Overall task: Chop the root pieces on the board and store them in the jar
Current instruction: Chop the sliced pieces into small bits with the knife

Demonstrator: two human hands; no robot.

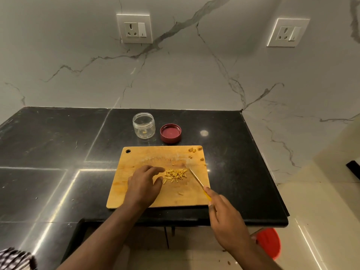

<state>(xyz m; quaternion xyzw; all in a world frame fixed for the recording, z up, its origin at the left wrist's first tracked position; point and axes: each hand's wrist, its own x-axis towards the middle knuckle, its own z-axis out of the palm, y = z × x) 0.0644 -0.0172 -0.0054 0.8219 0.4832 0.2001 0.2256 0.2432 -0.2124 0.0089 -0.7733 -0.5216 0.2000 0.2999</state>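
A wooden cutting board (136,158) lies on the black counter. A pile of thin yellow root strips (175,175) sits near its middle, and a few root scraps (194,149) lie at its far right corner. My left hand (144,184) hovers just left of the pile, fingers loosely curved, holding nothing. My right hand (224,217) grips the yellow handle of a knife (195,178), whose blade tip reaches the pile's right edge. A clear jar (144,125) stands open behind the board with a scrap inside. Its red lid (170,133) lies upside down beside it.
The black counter (58,152) ends at a front edge just below the board and a right edge near the marble wall. Two wall sockets (134,29) are above. A red round object (269,242) sits on the floor below right. Checkered cloth (13,259) shows at bottom left.
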